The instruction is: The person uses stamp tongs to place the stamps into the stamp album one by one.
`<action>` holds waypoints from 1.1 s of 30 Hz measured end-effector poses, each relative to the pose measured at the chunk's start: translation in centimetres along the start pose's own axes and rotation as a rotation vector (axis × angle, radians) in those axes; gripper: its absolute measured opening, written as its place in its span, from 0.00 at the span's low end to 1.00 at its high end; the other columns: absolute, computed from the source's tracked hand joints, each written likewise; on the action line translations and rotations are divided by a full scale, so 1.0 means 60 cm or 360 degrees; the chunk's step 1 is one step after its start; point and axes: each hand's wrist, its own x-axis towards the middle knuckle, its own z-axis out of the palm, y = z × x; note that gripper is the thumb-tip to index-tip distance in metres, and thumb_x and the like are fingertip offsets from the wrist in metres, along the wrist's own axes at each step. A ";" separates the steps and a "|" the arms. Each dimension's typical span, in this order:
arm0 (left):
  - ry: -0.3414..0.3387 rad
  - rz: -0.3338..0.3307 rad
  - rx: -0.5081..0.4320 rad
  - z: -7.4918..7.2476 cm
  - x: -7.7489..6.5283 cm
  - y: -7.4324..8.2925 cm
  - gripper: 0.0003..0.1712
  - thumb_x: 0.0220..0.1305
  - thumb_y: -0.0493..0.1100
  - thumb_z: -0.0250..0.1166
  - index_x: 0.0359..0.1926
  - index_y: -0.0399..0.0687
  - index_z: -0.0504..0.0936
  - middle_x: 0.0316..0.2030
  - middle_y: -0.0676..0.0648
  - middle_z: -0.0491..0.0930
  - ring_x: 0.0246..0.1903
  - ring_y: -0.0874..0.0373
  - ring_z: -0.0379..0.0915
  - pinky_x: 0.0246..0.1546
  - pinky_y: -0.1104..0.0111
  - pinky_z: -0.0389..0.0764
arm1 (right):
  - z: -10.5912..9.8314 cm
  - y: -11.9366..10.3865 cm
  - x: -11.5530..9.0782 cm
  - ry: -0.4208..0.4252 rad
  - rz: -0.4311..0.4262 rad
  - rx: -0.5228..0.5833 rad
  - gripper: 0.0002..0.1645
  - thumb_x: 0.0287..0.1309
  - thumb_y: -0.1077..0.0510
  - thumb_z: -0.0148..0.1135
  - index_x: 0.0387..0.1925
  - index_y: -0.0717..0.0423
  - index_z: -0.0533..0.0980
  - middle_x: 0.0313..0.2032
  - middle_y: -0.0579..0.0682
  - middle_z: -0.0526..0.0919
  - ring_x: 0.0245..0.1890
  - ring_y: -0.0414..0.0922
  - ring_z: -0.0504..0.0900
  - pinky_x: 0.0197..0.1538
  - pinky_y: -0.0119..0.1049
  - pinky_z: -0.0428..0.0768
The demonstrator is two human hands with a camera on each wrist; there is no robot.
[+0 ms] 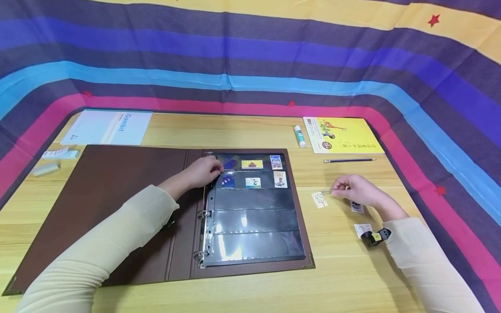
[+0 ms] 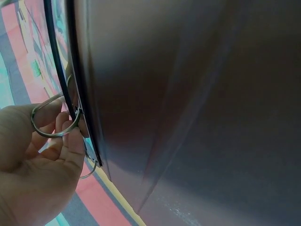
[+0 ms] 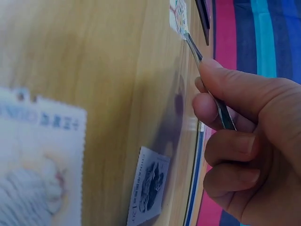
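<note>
My left hand [image 1: 200,173] is at the top left of a black stamp page [image 1: 254,221], fingertips pinching at the edge of its upper clear pocket. In the left wrist view, a metal binder ring [image 2: 55,135] passes in front of those curled fingers. The page lies in an open brown album [image 1: 129,204]; stamps fill its top two rows. To the right, my right hand [image 1: 358,190] holds metal tweezers [image 3: 209,84] between thumb and fingers. The tweezers' tips meet the corner of a pale stamp [image 1: 319,200], just right of the album.
Two loose stamps, a dark one [image 1: 356,206] and a pale one [image 1: 362,229], lie under and near my right wrist. Behind are a pencil [image 1: 348,161], a glue stick [image 1: 299,136] and a yellow book [image 1: 344,134]. A white-blue booklet [image 1: 107,127] sits back left, beside small strips [image 1: 60,153].
</note>
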 end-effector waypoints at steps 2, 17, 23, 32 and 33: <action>0.0002 0.0002 -0.0001 0.000 0.000 0.000 0.07 0.54 0.36 0.52 0.33 0.41 0.76 0.28 0.49 0.69 0.30 0.57 0.64 0.33 0.66 0.68 | 0.001 0.000 0.000 0.0016 -0.0006 -0.0018 0.04 0.45 0.56 0.59 0.23 0.53 0.74 0.18 0.44 0.71 0.20 0.39 0.67 0.25 0.30 0.66; 0.0239 0.0203 0.0020 -0.005 -0.021 0.000 0.08 0.55 0.41 0.54 0.34 0.45 0.76 0.32 0.50 0.70 0.35 0.57 0.62 0.36 0.64 0.65 | -0.016 -0.042 0.005 0.0132 -0.0022 0.0141 0.13 0.49 0.52 0.54 0.26 0.58 0.73 0.19 0.50 0.71 0.18 0.41 0.66 0.21 0.31 0.66; 0.0338 0.0326 0.0077 -0.014 -0.047 0.017 0.07 0.54 0.43 0.55 0.33 0.48 0.77 0.31 0.54 0.69 0.32 0.62 0.63 0.32 0.68 0.68 | -0.006 -0.100 0.035 0.0185 -0.0078 0.0172 0.14 0.48 0.49 0.54 0.26 0.56 0.74 0.20 0.48 0.72 0.20 0.42 0.67 0.24 0.32 0.67; -0.0021 0.0365 0.0254 -0.001 -0.074 0.036 0.08 0.55 0.40 0.53 0.33 0.44 0.77 0.29 0.52 0.73 0.30 0.61 0.69 0.33 0.67 0.70 | 0.052 -0.171 0.099 0.0172 -0.0150 0.0331 0.13 0.47 0.52 0.56 0.25 0.59 0.74 0.19 0.51 0.73 0.21 0.47 0.69 0.22 0.33 0.67; -0.0050 0.0345 0.0266 0.000 -0.076 0.037 0.08 0.56 0.40 0.52 0.33 0.44 0.77 0.30 0.51 0.73 0.31 0.60 0.69 0.33 0.66 0.70 | 0.060 -0.179 0.106 0.0167 -0.0164 0.0336 0.12 0.47 0.52 0.57 0.24 0.58 0.74 0.19 0.50 0.73 0.21 0.45 0.69 0.22 0.33 0.67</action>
